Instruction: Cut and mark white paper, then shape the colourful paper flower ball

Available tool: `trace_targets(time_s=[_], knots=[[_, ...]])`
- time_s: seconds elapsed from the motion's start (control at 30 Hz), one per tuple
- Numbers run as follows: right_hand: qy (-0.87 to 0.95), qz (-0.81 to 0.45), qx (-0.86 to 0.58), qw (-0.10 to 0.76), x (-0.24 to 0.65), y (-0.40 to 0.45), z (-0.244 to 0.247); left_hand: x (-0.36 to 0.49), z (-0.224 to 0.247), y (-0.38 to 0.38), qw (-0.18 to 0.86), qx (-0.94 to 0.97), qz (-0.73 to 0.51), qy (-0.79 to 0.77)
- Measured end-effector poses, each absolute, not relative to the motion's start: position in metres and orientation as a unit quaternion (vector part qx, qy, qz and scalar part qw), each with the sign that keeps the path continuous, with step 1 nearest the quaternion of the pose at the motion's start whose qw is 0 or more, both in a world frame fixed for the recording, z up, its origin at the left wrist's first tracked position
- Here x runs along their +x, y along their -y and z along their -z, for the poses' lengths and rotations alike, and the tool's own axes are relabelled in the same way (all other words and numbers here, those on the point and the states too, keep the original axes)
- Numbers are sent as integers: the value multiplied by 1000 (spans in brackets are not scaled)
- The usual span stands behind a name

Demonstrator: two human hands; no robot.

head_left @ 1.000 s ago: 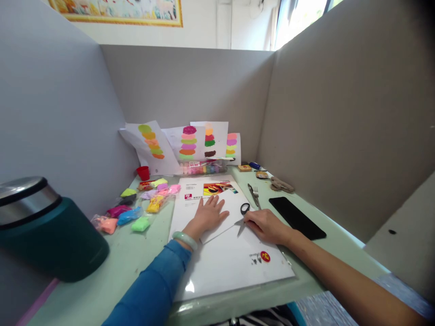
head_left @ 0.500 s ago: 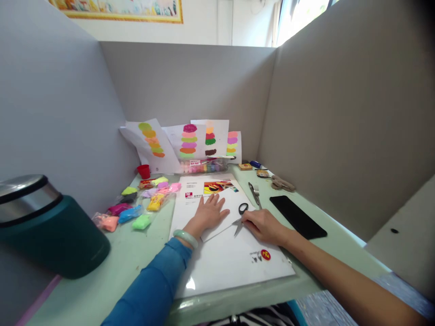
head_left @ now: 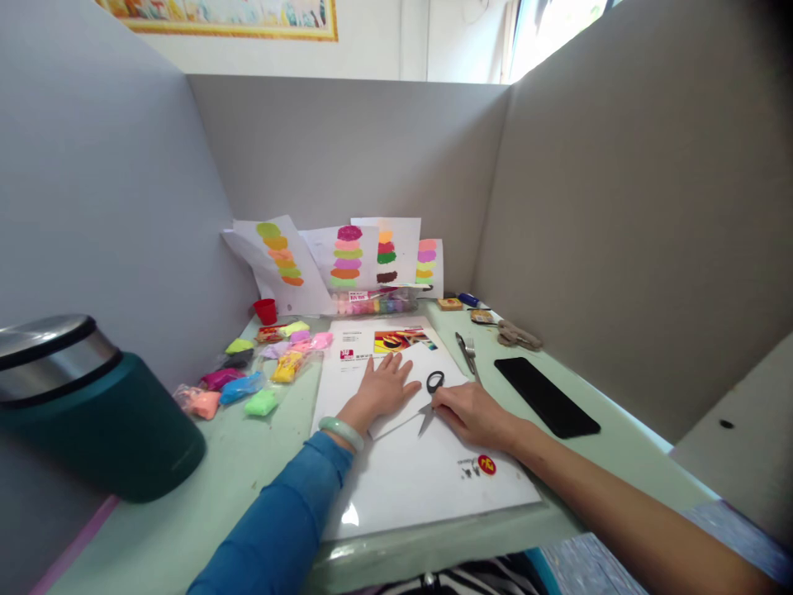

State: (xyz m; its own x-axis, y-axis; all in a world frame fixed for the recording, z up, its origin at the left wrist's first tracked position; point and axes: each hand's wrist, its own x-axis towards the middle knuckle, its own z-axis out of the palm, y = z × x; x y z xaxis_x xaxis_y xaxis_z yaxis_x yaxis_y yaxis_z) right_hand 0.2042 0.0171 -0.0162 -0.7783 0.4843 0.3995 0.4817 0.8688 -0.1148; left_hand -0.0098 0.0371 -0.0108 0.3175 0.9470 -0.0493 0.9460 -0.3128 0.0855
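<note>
My left hand [head_left: 385, 387] lies flat with its fingers spread, pressing on a small white sheet of paper [head_left: 391, 426]. Under that sheet is a larger white drawing pad [head_left: 384, 496] with printed pictures and a red logo. My right hand [head_left: 474, 415] is closed around a pair of scissors [head_left: 424, 422], just right of the sheet. One black handle loop stands up beyond the fingers, and the other is hidden in the hand. The blades point toward the near edge of the pad, close to the sheet's edge; whether they touch it I cannot tell.
On the left stand a green flask [head_left: 124, 438] and several bagged clay pieces [head_left: 260, 403], with a red cup [head_left: 265, 311] behind. To the right lie a fork [head_left: 472, 351], a black phone-like slab [head_left: 545, 397] and a brown cloth item [head_left: 519, 335]. Grey partitions [head_left: 353, 149] enclose the desk.
My right hand has shifted slightly left with the scissors, bringing the handle loop nearer my left hand. The left hand holds its place on the sheet. The view has moved a little.
</note>
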Motion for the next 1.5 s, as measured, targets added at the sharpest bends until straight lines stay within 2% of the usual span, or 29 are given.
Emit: trace_targets(time_s=[1.2,1.5], knots=[[947,-45,-234,216,181,-1,16,-10,17,-39,39,809,-22,-586],[946,-56,-245,202,184,-4,16,-39,5,-16,44,833,4,-552]])
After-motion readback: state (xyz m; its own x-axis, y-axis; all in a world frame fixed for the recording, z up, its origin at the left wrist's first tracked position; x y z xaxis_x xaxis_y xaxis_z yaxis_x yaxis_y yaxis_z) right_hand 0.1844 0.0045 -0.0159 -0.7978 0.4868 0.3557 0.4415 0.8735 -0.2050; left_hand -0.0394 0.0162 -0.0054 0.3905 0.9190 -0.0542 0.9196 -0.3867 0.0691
